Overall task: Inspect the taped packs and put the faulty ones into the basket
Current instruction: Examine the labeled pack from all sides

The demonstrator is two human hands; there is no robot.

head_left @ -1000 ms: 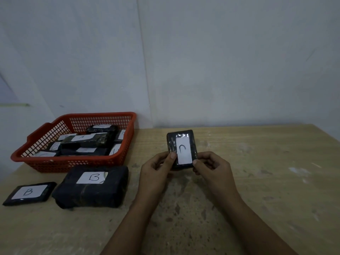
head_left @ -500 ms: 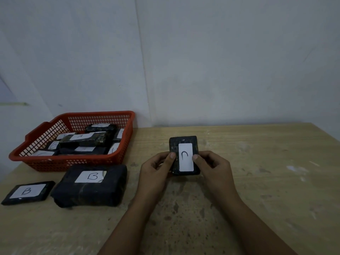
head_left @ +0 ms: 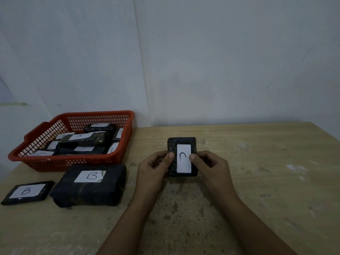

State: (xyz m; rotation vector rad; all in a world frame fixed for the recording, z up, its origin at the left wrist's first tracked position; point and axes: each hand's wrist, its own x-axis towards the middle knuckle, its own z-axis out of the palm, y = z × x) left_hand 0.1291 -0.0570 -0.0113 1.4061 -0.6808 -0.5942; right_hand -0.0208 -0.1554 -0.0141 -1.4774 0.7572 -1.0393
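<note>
At table centre: small C-labelled pack (head_left: 182, 157) pinched between left hand (head_left: 154, 167) and right hand (head_left: 211, 167); risk: a thumb-covered tape fault goes unseen.

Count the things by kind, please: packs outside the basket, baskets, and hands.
Black taped packs outside the basket: 3, namely the held pack, the large B pack, the flat B pack
Red basket: 1
Hands: 2, left hand, right hand
Total: 6
</note>
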